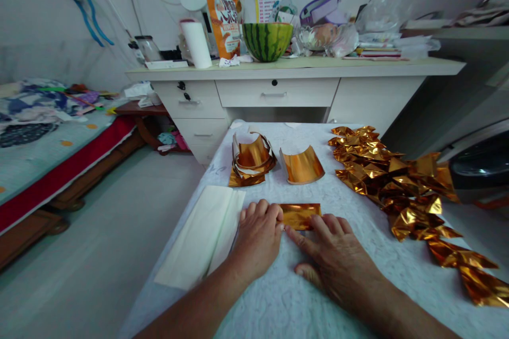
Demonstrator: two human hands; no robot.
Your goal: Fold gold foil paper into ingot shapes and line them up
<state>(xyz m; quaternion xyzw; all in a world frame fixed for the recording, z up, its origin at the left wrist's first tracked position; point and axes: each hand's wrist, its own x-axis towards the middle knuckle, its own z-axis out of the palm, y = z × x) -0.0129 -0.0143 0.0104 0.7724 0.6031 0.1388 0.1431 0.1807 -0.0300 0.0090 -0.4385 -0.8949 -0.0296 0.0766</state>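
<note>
A flat strip of gold foil paper (299, 216) lies on the cloth-covered table between my hands. My left hand (259, 233) is closed at the strip's left end, fingers together and thumb against its near edge. My right hand (336, 249) rests on the strip's right part with fingers spread, the index finger reaching along the near edge. Beyond them stand a curled gold sheet (304, 165) and a stack of curled gold sheets (253, 156). Folded gold foil pieces (382, 175) are heaped along the right side.
White paper sheets (199, 235) lie left of my left hand. Behind the table (274, 307) is a white desk (276, 94) bearing a watermelon half (267, 41), an orange snack bag (222, 18) and a paper roll (196, 45). A bed (59, 143) stands at the left.
</note>
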